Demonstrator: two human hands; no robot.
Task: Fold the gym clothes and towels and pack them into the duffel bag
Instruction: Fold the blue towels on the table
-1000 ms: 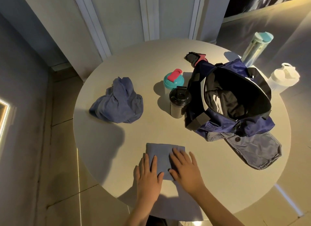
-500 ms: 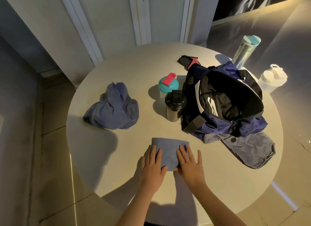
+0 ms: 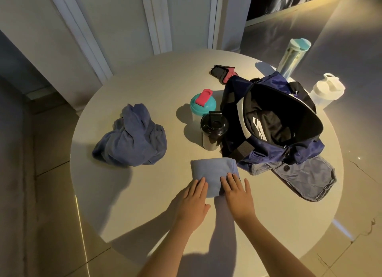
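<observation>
Blue, soft-napped cloth folded into a compact rectangle: the folded towel (image 3: 213, 172) lies near the front edge of the round bench (image 3: 144, 194), just beside the open navy duffel bag (image 3: 268, 159). The left hand (image 3: 193, 202) and right hand (image 3: 237, 196) rest side by side on its near half. Their fingers (image 3: 201, 183) are straight and flat, pressing the cloth down and gripping nothing. A second blue cloth (image 3: 134, 140) lies crumpled and not yet folded, well apart to the left. A black shaker bottle (image 3: 214, 132) stands behind the towel, just beside the bag's left wall.

Handling, as judged: the towel is light, soft and limp, with no stiffness of its own, so lifting it by one corner would likely let the folds fall open. The better hold is at the two opposite side edges, thumbs above and fingers beneath. One palm slid under the whole stack would also serve. Either way it should be kept level toward the bag mouth and clear of the bottle.
</observation>
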